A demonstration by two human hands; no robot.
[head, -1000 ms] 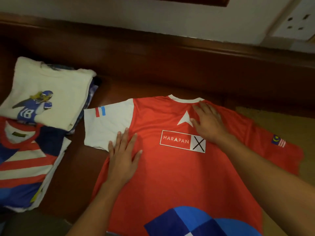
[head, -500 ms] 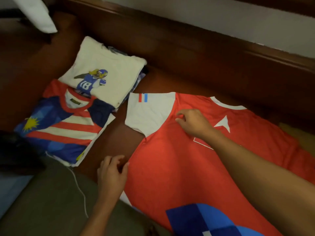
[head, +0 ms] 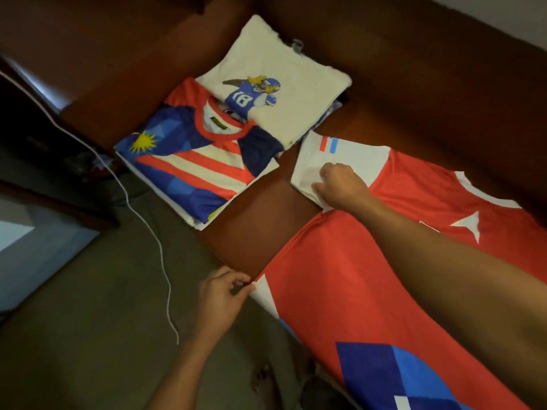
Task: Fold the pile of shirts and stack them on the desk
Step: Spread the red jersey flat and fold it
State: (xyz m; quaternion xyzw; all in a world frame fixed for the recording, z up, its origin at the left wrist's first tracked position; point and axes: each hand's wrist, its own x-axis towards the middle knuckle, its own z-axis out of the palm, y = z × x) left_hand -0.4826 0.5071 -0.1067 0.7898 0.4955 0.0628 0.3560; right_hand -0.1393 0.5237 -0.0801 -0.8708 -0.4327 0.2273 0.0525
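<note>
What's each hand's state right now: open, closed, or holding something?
Left hand: closed, pinching the red jersey at its side edge.
Right hand: closed, gripping the jersey's white sleeve.

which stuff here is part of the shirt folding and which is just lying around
Part of the job: red jersey spread on the desk; left hand pinching its side edge; right hand gripping its white sleeve; folded striped jersey; folded white shirt beside it.

Just lying about: white cable trailing over the floor.
</note>
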